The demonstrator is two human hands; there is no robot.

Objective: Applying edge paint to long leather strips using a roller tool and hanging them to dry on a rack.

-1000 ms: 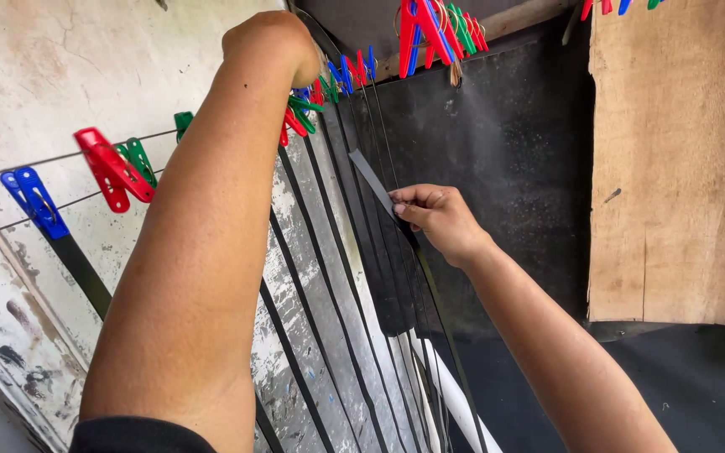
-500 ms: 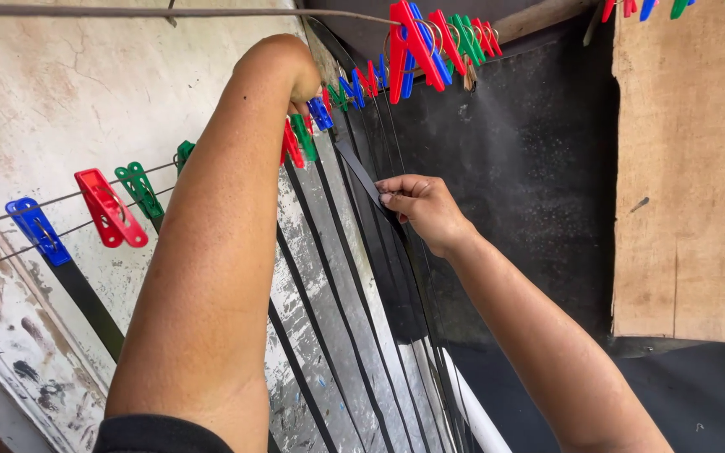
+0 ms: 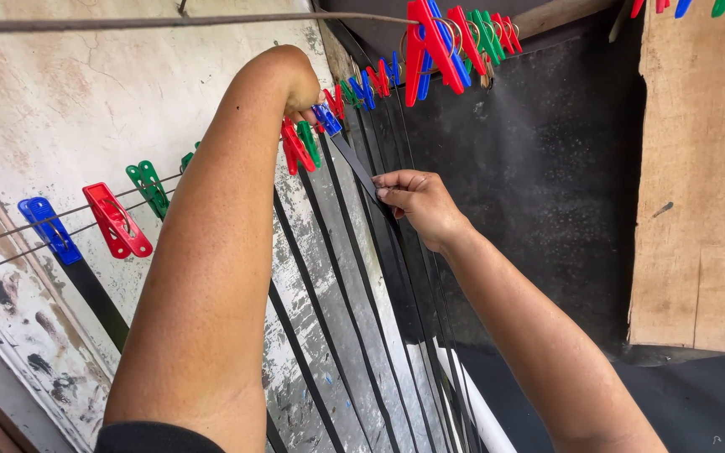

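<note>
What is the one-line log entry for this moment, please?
left hand: at blue peg on wire | right hand: pinching black strip | strip: hangs from blue peg | nearby: red peg, wall

pegs hang along the wire at left, strips below them; a wooden board stands right.

Pegs and hanging strips crowding the lines

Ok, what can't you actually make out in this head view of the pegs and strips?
- Left hand fingertips: hidden behind its own wrist and the blue peg.
- Black strip lower end: lost among other dark strips.
- Right hand fingertip grip: turned away.
- Pegs at the top right: cut by the frame edge.
</note>
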